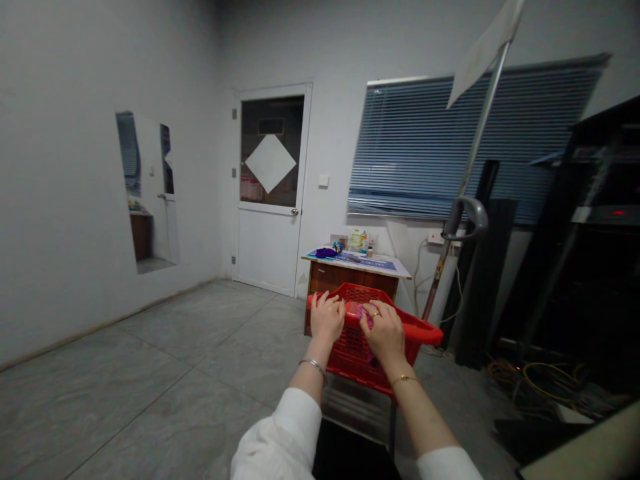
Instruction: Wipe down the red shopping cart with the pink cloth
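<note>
Both hands are at a red plastic basket [423, 331] that sits on a metal stand [353, 410]. The left hand [327, 317] is closed over the basket's rim, its fingers curled down the plastic in what looks like a firm grip. The right hand [385, 331] is half closed just beside it, with thumb and fingers pinching a pink item [367, 315] at the rim. A flat red piece [353, 310] touches that item (whether the two are one object is hard to tell). So the item is at the rim, held by the right hand and not lying down inside the basket. The hands and rim hide most of the basket's inside, so its contents cannot be made out.

Beyond the basket stands a wooden desk [350, 280] with a blue mat [360, 262] on top. A purple cloth [326, 253] lies on the mat, and bottles [361, 240] stand at the back of the desk. Behind the desk are a white door [270, 243] and a window blind [475, 147]. Yellow cables [543, 380] lie on the floor to the right.
</note>
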The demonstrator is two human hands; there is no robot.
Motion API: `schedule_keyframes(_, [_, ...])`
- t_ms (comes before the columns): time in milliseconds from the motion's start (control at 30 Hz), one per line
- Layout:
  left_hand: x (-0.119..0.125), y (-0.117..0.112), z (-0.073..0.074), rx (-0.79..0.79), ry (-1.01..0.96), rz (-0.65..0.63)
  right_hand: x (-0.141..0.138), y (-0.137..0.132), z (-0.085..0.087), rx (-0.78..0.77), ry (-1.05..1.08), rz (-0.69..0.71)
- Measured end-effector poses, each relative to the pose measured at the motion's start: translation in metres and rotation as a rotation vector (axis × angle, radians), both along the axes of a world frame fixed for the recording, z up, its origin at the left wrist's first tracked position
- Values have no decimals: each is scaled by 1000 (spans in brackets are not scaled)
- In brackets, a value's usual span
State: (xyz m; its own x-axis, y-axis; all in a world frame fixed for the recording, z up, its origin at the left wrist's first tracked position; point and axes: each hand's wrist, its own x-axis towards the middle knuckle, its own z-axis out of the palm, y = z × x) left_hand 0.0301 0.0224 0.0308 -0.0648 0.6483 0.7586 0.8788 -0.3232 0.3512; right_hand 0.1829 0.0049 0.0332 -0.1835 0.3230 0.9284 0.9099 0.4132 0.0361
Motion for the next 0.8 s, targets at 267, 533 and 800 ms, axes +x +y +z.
schedule_keyframes(267, [4, -4, -1, 44, 3, 10, 116, 3, -11, 16, 142, -87])
schedule_keyframes(533, [15, -7, 1, 13, -3, -6, 36, 3, -4, 32, 193, -115])
schedule_keyframes(800, [6, -4, 0, 25, 53, 2, 16, -1, -3, -20, -14, 86])
